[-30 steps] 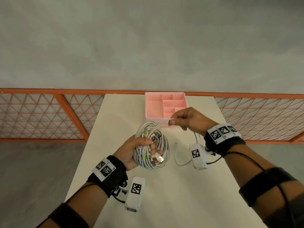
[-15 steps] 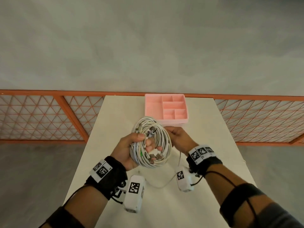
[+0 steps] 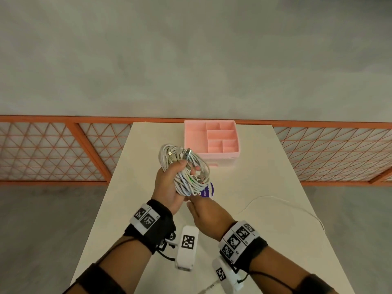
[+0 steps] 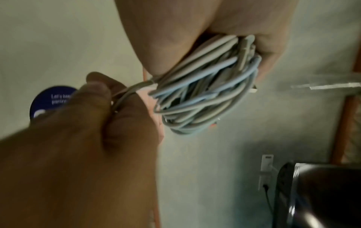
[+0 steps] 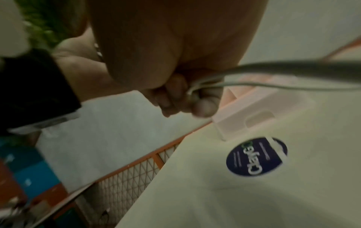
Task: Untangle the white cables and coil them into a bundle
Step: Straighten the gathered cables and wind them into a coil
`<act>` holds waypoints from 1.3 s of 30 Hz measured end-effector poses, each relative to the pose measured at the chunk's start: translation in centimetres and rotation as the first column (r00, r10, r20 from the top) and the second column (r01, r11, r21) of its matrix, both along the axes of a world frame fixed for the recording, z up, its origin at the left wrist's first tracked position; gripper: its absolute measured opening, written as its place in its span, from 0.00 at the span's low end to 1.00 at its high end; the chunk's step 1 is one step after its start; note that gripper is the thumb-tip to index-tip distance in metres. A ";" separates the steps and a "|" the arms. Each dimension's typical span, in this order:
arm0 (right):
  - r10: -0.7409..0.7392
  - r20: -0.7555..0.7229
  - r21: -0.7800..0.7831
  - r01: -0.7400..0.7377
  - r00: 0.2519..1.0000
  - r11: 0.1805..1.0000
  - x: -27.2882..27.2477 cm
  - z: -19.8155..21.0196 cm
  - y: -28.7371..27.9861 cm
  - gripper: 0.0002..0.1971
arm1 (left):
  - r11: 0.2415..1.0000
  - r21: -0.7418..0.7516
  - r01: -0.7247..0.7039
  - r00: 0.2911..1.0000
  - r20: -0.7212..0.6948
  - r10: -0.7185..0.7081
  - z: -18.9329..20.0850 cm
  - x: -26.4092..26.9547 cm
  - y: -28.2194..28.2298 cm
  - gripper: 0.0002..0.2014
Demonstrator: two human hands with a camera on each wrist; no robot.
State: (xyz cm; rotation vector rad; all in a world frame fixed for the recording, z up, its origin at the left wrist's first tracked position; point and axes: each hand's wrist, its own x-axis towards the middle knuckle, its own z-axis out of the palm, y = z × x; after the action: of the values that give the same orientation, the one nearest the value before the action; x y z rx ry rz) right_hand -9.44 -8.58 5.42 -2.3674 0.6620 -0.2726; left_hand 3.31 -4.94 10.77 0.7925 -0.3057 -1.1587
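The left hand [image 3: 169,185] has its grip curled tight round the coil of white cables [image 3: 184,169], held above the desk [image 3: 265,209] to keep the loops gathered, while just beside it the right hand [image 3: 206,215] pinches a loose strand [image 4: 134,88], probably feeding it on.

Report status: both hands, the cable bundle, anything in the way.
Left hand grips cable bundle above table. Right hand pinches loose cable strand below it. Nothing in the way.

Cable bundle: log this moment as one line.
left hand grips cable bundle | right hand pinches loose cable below it | tray empty
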 end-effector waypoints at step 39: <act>0.234 -0.050 -0.392 -0.235 0.971 0.890 -1.4 12.6 -9.4 0.09 | 0.893 0.292 0.343 0.696 0.560 -0.451 -1.7 -0.2 1.4 0.27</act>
State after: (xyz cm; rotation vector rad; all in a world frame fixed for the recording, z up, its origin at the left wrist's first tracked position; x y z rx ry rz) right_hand -10.83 -18.01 18.01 -2.8052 0.3341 -0.3216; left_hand 3.09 -3.55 9.12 1.2989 -0.9856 -1.3143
